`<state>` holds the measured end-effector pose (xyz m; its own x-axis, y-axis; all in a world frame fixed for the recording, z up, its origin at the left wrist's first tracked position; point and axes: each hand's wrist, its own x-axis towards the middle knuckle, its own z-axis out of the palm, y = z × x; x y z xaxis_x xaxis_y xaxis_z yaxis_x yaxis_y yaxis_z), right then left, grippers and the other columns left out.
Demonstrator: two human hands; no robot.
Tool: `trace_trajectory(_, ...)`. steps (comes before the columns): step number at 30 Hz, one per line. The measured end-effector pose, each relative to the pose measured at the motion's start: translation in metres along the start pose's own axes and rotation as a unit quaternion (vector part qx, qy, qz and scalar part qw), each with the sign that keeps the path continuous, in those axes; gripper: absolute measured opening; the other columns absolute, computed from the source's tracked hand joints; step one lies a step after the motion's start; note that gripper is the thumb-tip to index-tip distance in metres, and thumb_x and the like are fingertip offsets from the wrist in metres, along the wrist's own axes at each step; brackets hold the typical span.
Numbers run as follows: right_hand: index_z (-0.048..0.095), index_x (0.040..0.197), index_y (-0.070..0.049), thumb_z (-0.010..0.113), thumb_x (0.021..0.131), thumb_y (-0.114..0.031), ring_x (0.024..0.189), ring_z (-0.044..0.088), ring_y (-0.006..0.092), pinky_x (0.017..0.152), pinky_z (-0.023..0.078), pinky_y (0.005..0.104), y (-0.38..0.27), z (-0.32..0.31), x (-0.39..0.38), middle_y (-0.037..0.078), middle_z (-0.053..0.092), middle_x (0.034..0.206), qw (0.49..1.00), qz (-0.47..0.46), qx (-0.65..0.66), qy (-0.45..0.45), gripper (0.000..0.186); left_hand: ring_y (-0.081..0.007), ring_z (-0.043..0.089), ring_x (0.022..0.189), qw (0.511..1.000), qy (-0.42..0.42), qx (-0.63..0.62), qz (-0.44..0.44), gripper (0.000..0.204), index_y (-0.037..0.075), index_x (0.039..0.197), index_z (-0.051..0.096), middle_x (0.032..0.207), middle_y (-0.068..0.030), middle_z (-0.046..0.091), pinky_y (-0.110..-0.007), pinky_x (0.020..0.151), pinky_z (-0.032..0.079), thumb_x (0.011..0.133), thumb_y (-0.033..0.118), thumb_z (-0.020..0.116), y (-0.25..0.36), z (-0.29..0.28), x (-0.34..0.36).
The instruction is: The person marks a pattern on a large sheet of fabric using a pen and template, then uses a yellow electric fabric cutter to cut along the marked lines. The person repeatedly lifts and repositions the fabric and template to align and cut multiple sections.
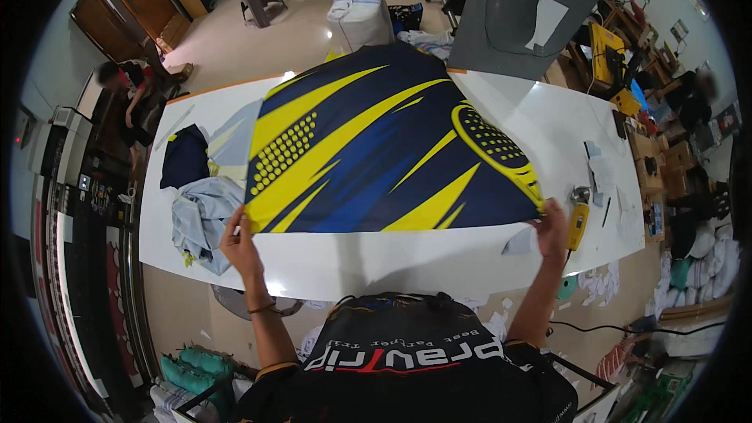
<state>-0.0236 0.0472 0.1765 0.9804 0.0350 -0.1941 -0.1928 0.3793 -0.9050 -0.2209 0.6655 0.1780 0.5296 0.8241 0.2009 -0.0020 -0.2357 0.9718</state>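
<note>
A large navy fabric panel (368, 149) with yellow streaks and dots is spread across the white table (470, 258), its near edge running straight between my hands. My left hand (241, 244) pinches the near left corner. At the near right corner, my right hand (553, 229) grips the cloth, with some fingers hidden. Just right of that hand lies a yellow handheld electric cutter (578, 223). A crumpled pale grey cloth (205, 215) lies beside the left corner, below a folded navy piece (184, 158).
A thin dark tool (607, 211) and pale scraps (601, 174) lie at the table's right. Behind the table stand a grey panel (501, 39) and a wrapped white bundle (360, 12). People are at the left (129, 102) and right (693, 98). Scraps litter the floor.
</note>
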Motion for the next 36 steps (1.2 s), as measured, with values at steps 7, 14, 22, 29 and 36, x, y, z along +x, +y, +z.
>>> trace_trajectory(7, 0.061, 0.109, 0.000, 0.064, 0.102, -0.021, 0.079, 0.075, 0.0247, 0.063, 0.061, 0.0323, 0.132, -0.027, 0.008, 0.011, 0.065, 0.099, 0.983, 0.062, -0.154, 0.080, 0.022, -0.0162, 0.072, 0.087, 0.990, -0.100, 0.018, -0.100, 0.027, -0.004, 0.124, 0.072, 0.108, -0.0133, 0.074, -0.029, 0.073, 0.063, 0.103, 0.011, 0.065, -0.128, 0.019, -0.034)
trace_trajectory(14, 0.065, 0.098, 0.002, 0.065, 0.102, -0.018, 0.052, 0.065, 0.0149, 0.044, 0.049, 0.0283, 0.178, -0.059, -0.017, 0.007, 0.066, 0.072, 0.921, 0.110, -0.347, 0.143, 0.020, -0.0138, 0.071, 0.079, 0.966, -0.162, 0.131, -0.153, 0.025, -0.003, 0.120, 0.074, 0.099, -0.0111, 0.076, -0.030, 0.065, 0.064, 0.100, 0.007, 0.066, -0.173, -0.015, -0.066)
trace_trajectory(22, 0.069, 0.090, 0.001, 0.073, 0.088, -0.022, 0.072, 0.071, 0.0327, 0.066, 0.055, 0.0442, 0.208, -0.133, -0.059, 0.018, 0.072, 0.084, 0.814, 0.001, -0.565, 0.134, 0.023, -0.0169, 0.073, 0.072, 0.916, -0.281, 0.236, -0.161, 0.024, -0.002, 0.114, 0.077, 0.099, -0.0152, 0.079, -0.031, 0.067, 0.061, 0.093, 0.010, 0.072, -0.173, -0.046, -0.089)
trace_trajectory(29, 0.069, 0.092, -0.002, 0.069, 0.086, -0.024, 0.089, 0.070, 0.0439, 0.077, 0.054, 0.0521, 0.173, -0.067, -0.081, 0.021, 0.073, 0.091, 0.705, 0.059, -0.693, 0.140, 0.023, -0.0200, 0.077, 0.076, 0.887, -0.334, 0.305, -0.086, 0.023, 0.003, 0.108, 0.080, 0.091, -0.0156, 0.079, -0.033, 0.072, 0.060, 0.088, 0.012, 0.072, -0.162, -0.075, -0.100)
trace_trajectory(36, 0.060, 0.112, -0.006, 0.073, 0.083, -0.022, 0.107, 0.062, 0.0407, 0.087, 0.052, 0.0523, 0.179, -0.047, -0.097, 0.019, 0.059, 0.107, 0.610, -0.003, -0.771, 0.180, 0.036, -0.0296, 0.076, 0.079, 0.821, -0.379, 0.418, -0.083, 0.026, 0.012, 0.104, 0.081, 0.086, -0.0139, 0.078, -0.038, 0.079, 0.061, 0.083, 0.025, 0.072, -0.151, -0.077, -0.062)
